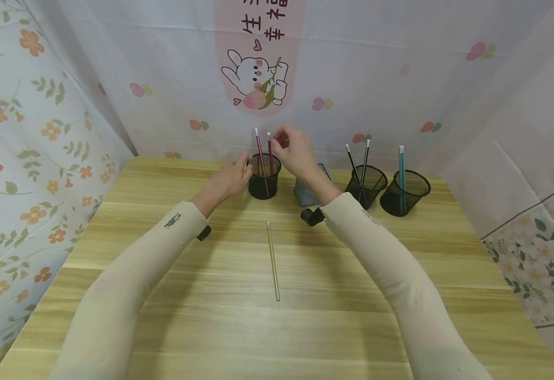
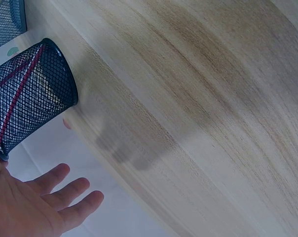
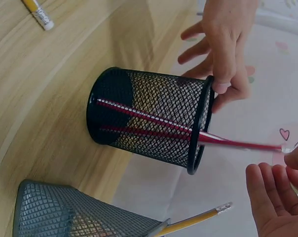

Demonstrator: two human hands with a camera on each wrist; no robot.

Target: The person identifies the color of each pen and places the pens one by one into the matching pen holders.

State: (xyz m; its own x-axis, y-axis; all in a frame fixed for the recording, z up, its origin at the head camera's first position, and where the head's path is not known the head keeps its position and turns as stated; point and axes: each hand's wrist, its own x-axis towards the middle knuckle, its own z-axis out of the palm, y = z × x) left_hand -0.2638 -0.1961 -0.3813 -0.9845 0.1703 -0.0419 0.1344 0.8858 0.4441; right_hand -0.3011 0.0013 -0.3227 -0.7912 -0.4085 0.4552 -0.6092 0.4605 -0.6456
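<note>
A round black mesh pencil cup point(image 1: 263, 188) stands near the table's back edge with two red pencils point(image 3: 242, 143) leaning in it, white erasers up. My left hand point(image 1: 231, 178) pinches its rim between thumb and index finger; the other fingers spread outward in the left wrist view. Close to the eraser end of one red pencil is my right hand point(image 1: 297, 150), its thumb and fingertips beside the eraser and loosely bent. On the table before me lies a yellow pencil point(image 1: 273, 261), eraser pointing away.
A grey mesh holder point(image 1: 305, 195) with a yellow pencil point(image 3: 192, 219) stands under my right forearm. Farther right are a black mesh cup point(image 1: 375, 183) with black pencils and another mesh cup point(image 1: 417, 194) with teal pencils. Patterned curtains point(image 1: 177, 95) hang behind the table.
</note>
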